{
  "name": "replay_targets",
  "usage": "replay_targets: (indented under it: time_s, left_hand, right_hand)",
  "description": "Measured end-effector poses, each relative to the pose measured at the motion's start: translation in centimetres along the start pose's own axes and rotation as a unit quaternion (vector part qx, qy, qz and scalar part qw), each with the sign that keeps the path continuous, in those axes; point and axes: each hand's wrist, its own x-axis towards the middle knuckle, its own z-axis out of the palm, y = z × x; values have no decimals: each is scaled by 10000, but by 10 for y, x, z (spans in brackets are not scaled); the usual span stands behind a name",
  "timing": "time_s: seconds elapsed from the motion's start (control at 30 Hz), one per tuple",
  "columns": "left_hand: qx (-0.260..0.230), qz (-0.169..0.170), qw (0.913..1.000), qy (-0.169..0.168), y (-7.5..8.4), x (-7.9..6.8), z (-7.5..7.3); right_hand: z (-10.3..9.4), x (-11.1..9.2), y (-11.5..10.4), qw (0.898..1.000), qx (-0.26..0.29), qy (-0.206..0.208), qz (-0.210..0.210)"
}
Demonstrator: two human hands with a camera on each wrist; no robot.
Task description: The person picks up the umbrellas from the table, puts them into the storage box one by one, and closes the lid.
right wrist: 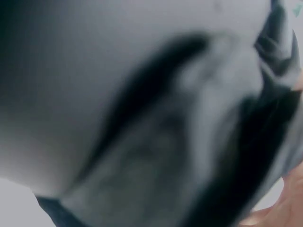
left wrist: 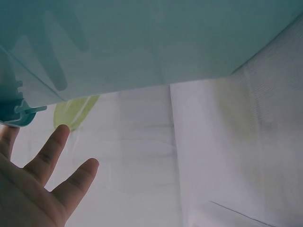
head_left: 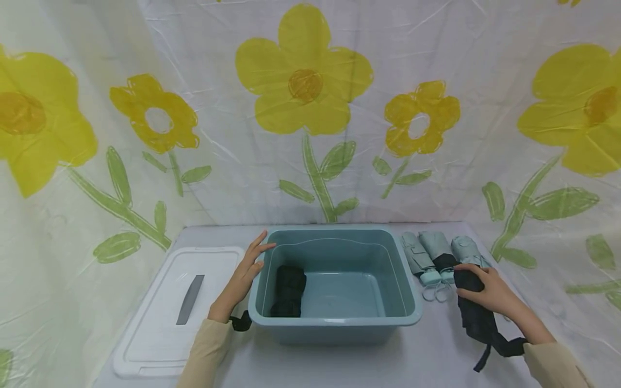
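Note:
My left hand (head_left: 245, 272) is at the left rim of a blue-green plastic bin (head_left: 335, 322), its fingers spread. In the left wrist view the fingers (left wrist: 53, 149) stand apart beside the bin's outer wall (left wrist: 156, 52). Inside the bin, along its left end, lies a dark folded bundle (head_left: 289, 291). To the right of the bin my right hand (head_left: 492, 288) grips a black folded umbrella (head_left: 477, 318) between thumb and fingers. Blurred dark fabric (right wrist: 151, 175) fills much of the right wrist view.
Several pale green folded umbrellas (head_left: 434, 250) lie side by side at the bin's right, with wrist cords (head_left: 436, 291) looped toward me. A white lid (head_left: 157, 339) with a grey handle (head_left: 190, 299) lies left of the bin. A flowered curtain (head_left: 359, 188) hangs behind the table.

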Motion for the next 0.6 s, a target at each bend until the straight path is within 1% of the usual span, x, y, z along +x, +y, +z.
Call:
replay_targets:
  time_s: [0.1, 0.2, 0.4, 0.6]
  left_hand:
    - [-42, -20, 10000, -16, 13, 0, -1]
    - [1, -56, 10000, -4, 20, 0, -1]
    - [-37, -3, 10000, 33, 21, 0, -1]
    - [-31, 53, 10000, 40, 21, 0, 0]
  right_hand:
    - [-2, 5, -7, 9999, 18, 23, -124]
    - [-4, 10, -14, 9998, 37, 6, -219]
    - [-10, 19, -26, 9996, 141, -91, -237]
    - [-12, 26, -33, 9993, 112, -148, -329]
